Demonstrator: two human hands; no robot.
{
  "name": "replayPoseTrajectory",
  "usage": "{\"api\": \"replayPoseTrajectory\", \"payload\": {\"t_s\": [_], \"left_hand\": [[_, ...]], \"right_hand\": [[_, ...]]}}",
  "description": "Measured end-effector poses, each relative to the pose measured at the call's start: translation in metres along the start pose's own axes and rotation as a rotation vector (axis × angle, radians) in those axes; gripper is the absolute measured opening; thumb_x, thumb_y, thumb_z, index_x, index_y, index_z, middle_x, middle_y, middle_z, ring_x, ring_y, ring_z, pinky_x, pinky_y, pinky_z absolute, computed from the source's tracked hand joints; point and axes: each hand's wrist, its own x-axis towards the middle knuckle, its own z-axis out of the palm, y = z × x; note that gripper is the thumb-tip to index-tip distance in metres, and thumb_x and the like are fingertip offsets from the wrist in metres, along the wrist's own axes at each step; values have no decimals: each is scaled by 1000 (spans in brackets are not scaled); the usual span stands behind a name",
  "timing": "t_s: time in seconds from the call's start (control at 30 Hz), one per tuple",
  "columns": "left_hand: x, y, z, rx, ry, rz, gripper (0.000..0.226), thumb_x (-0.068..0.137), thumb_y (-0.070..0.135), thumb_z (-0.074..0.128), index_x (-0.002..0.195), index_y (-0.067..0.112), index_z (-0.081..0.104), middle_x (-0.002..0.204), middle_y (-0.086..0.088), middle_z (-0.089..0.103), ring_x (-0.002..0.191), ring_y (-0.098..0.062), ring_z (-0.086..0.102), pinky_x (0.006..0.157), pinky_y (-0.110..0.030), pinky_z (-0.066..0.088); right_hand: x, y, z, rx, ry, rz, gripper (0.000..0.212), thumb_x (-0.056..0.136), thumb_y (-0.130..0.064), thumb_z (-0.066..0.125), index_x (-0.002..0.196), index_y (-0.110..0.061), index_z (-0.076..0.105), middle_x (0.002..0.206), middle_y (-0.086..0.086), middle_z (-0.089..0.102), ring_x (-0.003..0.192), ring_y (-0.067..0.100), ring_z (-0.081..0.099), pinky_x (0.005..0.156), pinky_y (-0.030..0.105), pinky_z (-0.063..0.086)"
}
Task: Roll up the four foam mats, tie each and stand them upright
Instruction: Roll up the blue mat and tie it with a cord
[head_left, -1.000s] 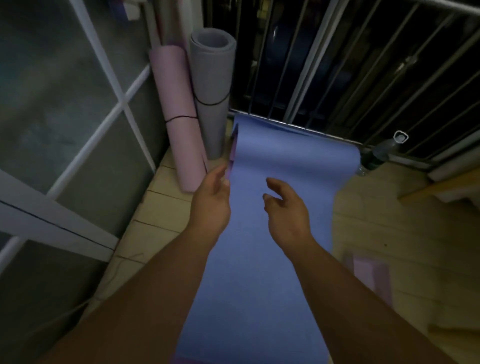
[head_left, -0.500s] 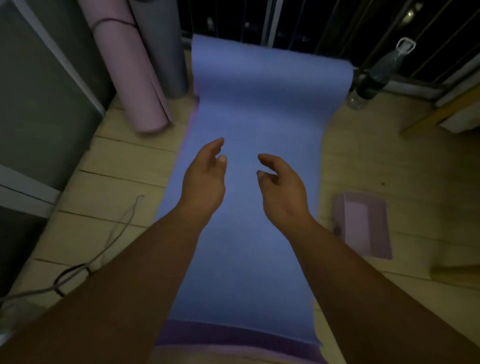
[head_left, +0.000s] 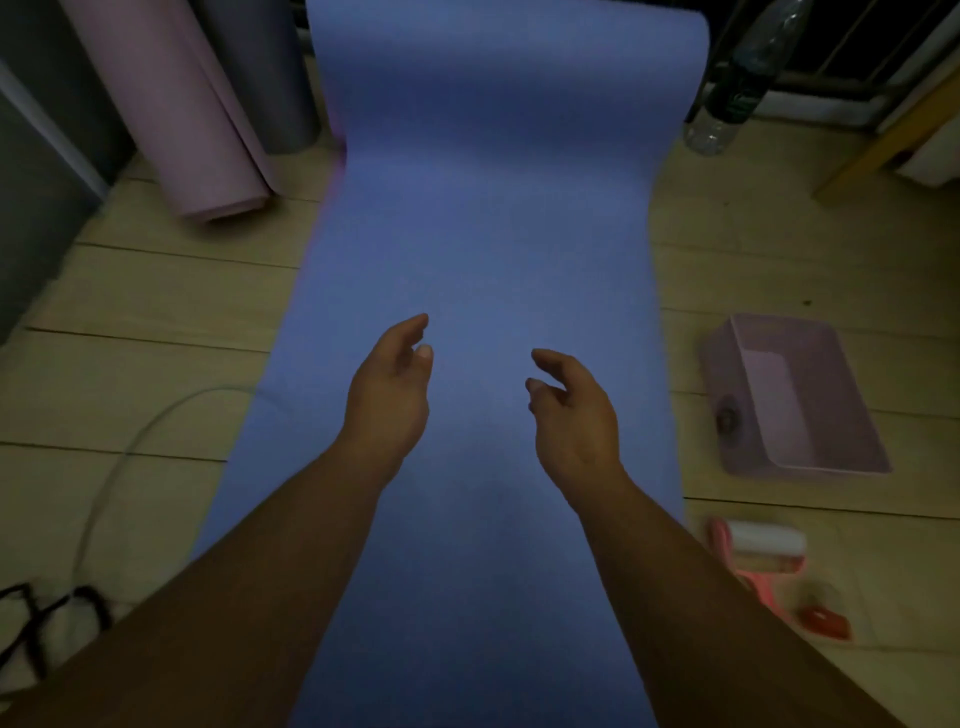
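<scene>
Foam in a dull blue-violet made up the unrolled mat (head_left: 483, 208), which lay flat along the wooden floor (head_left: 156, 312) from the near edge of the view to the far one. Its surface looked matte and even, with no crease showing, and its long edges bowed a little in the wide lens. To its left two finished rolls stood against the wall: a pink rolled mat (head_left: 176, 114), smooth, its loose outer flap running down its side, and just beside it a grey rolled mat (head_left: 260, 78). Both were cut off at the top, so no tie could be seen on them.

The floor was pale planks with dark seams. A clear plastic bottle (head_left: 737, 78) with a dark label stood near the mat's far right corner. A shallow pink rectangular tray (head_left: 800, 405) sat on the floor just right of the mat, and nearer in lay a lint roller (head_left: 763, 551) with a white drum and a pink handle. A pale cord (head_left: 104, 493) curved over the planks at the left.

Both bare forearms reached out over the middle of the mat. The left hand (head_left: 387, 400) and the right hand (head_left: 574, 410) were held apart, palms turned toward each other, fingers loosely curled and spread, gripping nothing. Whether either touched the foam could not be told.
</scene>
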Motion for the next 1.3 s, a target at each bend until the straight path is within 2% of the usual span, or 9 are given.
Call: {"api": "replayPoseTrajectory", "payload": {"t_s": [0.13,0.3,0.43,0.53,0.87,1.03,1.3], "left_hand": [[3,-31,7,-13,-20,12,34,102,20,47,134,28,52,134,9,51,125,-6,47,108,-30,38],[-8,-57,13,16,-67,13,31,102,20,47,130,34,51,130,14,51,125,-5,45,101,-22,35],[-20,-74,7,55,-71,6,32,101,17,48,131,28,53,129,12,52,127,-9,47,101,-22,35],[-25,-71,4,74,-62,-5,32,101,16,49,131,25,54,128,11,53,127,-11,48,98,-20,35],[-36,-65,10,85,-106,6,34,102,19,47,135,25,52,135,9,52,126,-7,46,100,-20,34],[-34,-70,13,112,-117,-3,32,102,21,47,134,26,53,131,12,52,127,-9,47,100,-22,35],[-45,-73,6,127,-124,-11,32,102,22,48,134,26,54,132,8,53,125,-9,48,99,-23,35]], "right_hand": [[3,29,10,52,25,10,29,101,-15,51,123,-31,60,92,-19,59,67,-2,56,58,5,46],[-1,55,15,54,22,6,26,101,-17,52,120,-34,60,85,-17,60,62,-4,56,56,7,47],[-9,69,17,52,15,24,25,101,-17,53,120,-32,62,90,-2,65,66,5,56,53,9,46],[-12,70,13,61,13,38,25,101,-16,52,120,-30,62,90,1,65,65,7,56,52,10,45],[-22,69,18,-14,-30,19,27,101,-17,51,123,-29,61,87,-13,62,68,6,58,52,13,46],[-25,78,19,-39,-31,42,28,101,-16,51,124,-28,60,88,-10,64,67,9,59,53,14,46],[-34,76,22,-52,-37,11,25,100,-14,51,119,-27,61,87,-10,63,67,3,58,53,8,44]]}}
